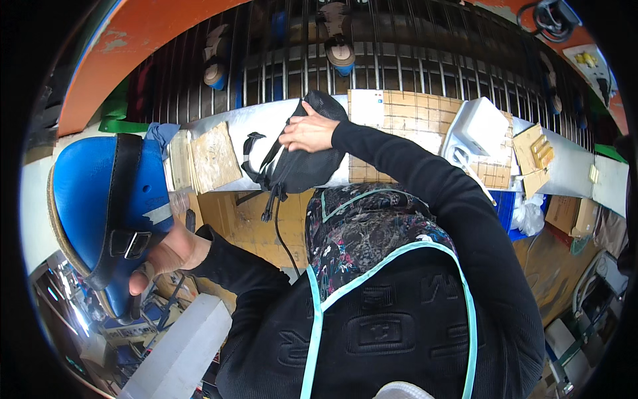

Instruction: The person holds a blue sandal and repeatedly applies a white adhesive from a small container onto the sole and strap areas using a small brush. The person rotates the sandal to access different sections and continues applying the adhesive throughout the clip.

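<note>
Blue plastic shoe last (86, 193) clasped by left grip (174, 247); black fabric bundle (316, 167) over surface's (266, 114) near edge touched by half-curled right grip (309, 133), hold unclear. Picking, apparently; pinch needed.

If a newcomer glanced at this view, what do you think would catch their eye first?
Probably the large blue shoe form at far left, held in the left grip, with a black strap across it. Next might come the black bundle on the bench, under the right grip, then the white box farther right.
</note>
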Demonstrator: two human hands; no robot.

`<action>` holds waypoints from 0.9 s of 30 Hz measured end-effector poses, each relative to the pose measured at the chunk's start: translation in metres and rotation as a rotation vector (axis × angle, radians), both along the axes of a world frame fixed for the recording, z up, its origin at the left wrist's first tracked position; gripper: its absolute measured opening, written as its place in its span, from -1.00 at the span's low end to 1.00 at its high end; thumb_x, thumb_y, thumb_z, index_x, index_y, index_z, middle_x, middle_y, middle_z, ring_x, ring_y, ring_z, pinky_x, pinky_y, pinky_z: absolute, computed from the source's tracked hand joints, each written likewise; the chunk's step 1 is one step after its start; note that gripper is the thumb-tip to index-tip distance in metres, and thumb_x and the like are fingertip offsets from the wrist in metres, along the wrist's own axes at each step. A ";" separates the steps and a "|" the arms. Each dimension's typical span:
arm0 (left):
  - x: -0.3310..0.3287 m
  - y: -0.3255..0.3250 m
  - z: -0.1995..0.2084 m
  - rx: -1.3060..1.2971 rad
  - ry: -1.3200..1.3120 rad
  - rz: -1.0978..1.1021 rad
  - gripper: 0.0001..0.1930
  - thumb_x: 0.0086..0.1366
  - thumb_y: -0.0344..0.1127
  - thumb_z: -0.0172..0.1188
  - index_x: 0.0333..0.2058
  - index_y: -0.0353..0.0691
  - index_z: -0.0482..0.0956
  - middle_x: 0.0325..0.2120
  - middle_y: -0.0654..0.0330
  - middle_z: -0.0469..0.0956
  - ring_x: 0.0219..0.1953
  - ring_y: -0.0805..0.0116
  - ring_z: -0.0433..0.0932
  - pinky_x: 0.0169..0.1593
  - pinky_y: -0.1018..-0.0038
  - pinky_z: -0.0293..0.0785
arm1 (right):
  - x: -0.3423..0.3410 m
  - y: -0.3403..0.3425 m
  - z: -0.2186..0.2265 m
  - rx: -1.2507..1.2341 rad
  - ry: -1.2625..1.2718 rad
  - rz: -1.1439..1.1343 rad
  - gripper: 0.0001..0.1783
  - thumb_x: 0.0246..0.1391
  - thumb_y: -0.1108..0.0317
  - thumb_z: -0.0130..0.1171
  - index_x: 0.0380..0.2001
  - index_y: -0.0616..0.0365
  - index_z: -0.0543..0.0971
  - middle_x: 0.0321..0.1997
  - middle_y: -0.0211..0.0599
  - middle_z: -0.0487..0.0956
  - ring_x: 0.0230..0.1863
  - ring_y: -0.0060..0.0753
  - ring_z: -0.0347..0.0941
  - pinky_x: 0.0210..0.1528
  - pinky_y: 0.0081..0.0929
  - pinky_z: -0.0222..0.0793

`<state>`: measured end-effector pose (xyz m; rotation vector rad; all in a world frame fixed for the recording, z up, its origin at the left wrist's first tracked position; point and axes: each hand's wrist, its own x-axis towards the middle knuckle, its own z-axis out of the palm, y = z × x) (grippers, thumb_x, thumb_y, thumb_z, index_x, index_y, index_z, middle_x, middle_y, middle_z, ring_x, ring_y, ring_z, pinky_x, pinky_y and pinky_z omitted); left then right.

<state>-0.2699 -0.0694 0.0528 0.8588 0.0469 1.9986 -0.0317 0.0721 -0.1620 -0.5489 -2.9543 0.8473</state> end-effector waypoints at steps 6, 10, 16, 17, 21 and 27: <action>0.019 0.013 0.003 -0.051 0.021 -0.085 -0.16 -0.25 -0.19 0.62 0.10 -0.15 0.49 0.18 0.13 0.41 0.29 0.15 0.25 0.36 -0.10 -0.02 | -0.017 -0.055 0.009 0.082 0.017 0.081 -0.04 -0.27 -0.38 0.26 0.25 -0.33 0.32 0.23 -0.08 0.34 0.33 0.28 0.09 0.23 0.66 -0.44; 0.024 0.019 0.005 -0.036 0.008 -0.110 -0.15 -0.28 -0.19 0.63 0.10 -0.12 0.50 0.17 0.12 0.42 0.29 0.12 0.25 0.36 -0.12 -0.03 | -0.021 -0.064 0.003 0.072 -0.053 0.141 -0.22 -0.41 0.21 0.44 0.04 -0.54 0.46 0.15 -0.35 0.38 0.30 0.12 0.13 0.24 0.63 -0.25; 0.032 0.014 -0.002 -0.072 -0.071 -0.112 -0.12 -0.34 -0.18 0.64 0.09 -0.10 0.51 0.17 0.11 0.41 0.31 0.08 0.21 0.36 -0.14 -0.08 | 0.002 -0.073 -0.003 0.037 -0.042 0.261 -0.40 -0.36 0.27 0.40 -0.13 -0.55 0.53 0.03 -0.49 0.41 0.25 -0.09 0.14 0.12 0.64 -0.03; 0.034 0.014 -0.003 -0.083 -0.041 -0.056 -0.10 -0.35 -0.18 0.64 0.10 -0.12 0.50 0.17 0.11 0.41 0.30 0.09 0.22 0.37 -0.12 -0.07 | 0.003 -0.072 -0.003 0.032 -0.039 0.258 -0.36 -0.37 0.29 0.40 -0.11 -0.56 0.52 0.04 -0.49 0.41 0.24 -0.09 0.15 0.15 0.62 -0.06; 0.042 0.016 -0.002 -0.075 0.011 -0.128 -0.05 -0.36 -0.17 0.64 0.13 -0.16 0.46 0.18 0.10 0.40 0.30 0.10 0.24 0.38 -0.09 -0.06 | -0.003 -0.063 0.003 0.029 -0.076 0.260 -0.31 -0.40 0.36 0.40 -0.08 -0.56 0.51 0.04 -0.50 0.40 0.26 -0.12 0.14 0.26 0.58 -0.16; 0.044 0.021 -0.005 -0.034 0.019 -0.145 -0.05 -0.34 -0.14 0.64 0.14 -0.15 0.45 0.19 0.10 0.38 0.31 0.09 0.21 0.39 -0.10 -0.11 | 0.020 -0.069 0.019 0.047 0.122 0.146 -0.17 -0.38 0.27 0.42 0.10 -0.56 0.44 0.29 -0.28 0.29 0.46 0.05 -0.16 0.35 0.48 -0.34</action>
